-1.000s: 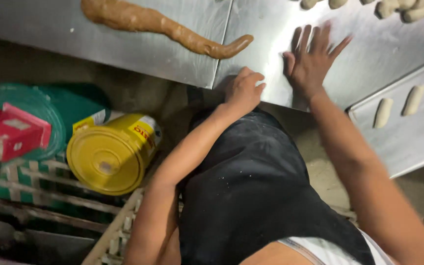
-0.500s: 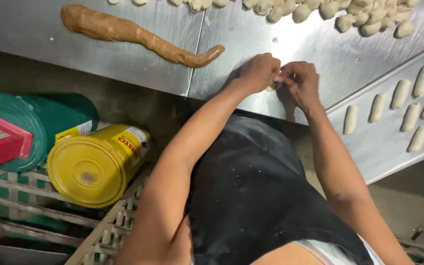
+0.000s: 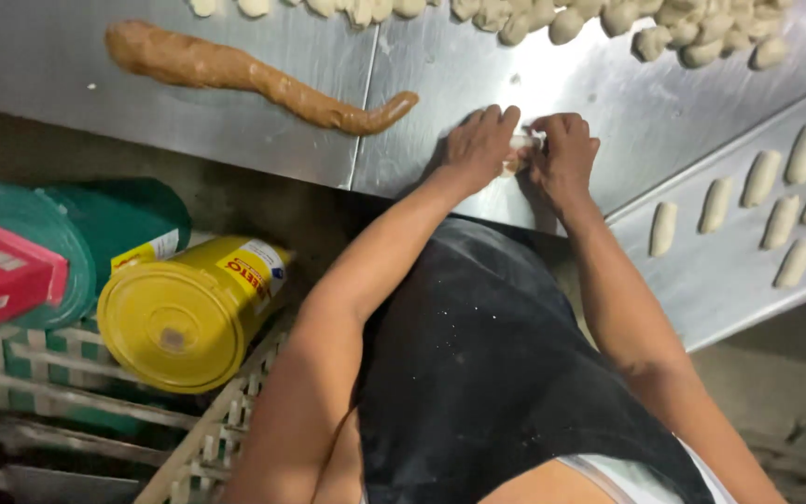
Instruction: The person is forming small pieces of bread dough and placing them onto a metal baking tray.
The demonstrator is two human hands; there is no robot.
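At the near edge of the steel desk [image 3: 235,121], just right of the seam between its 2 sheets, the left hand [image 3: 479,147] and the right hand [image 3: 563,154] are meeting over a small pale piece of dough [image 3: 518,154]. Both hands are curling inward, fingertips pinching the piece from either side; the left grip is closing around its left end and the right grip is pressing its right end, so most of the piece is being hidden and only a sliver is showing between them. The piece is resting on, or just above, the desk surface; which one cannot be told.

To the left of the hands, a long brown dough rope [image 3: 254,79] is lying across the desk, its thin tail curling up near the left hand without touching it. Along the far edge, a heap of pale dough lumps [image 3: 608,28] is sitting in a loose row. At the right, a metal tray [image 3: 701,280] is slanting past the desk's near edge, carrying shaped dough sticks [image 3: 767,201] laid side by side, apart from each other.

Below the desk, on the left, a yellow tin [image 3: 179,317] is lying on its side on a pale crate [image 3: 58,397], beside a green tub [image 3: 76,233] and a red box [image 3: 2,280]. A black apron [image 3: 487,373] is filling the lower middle.
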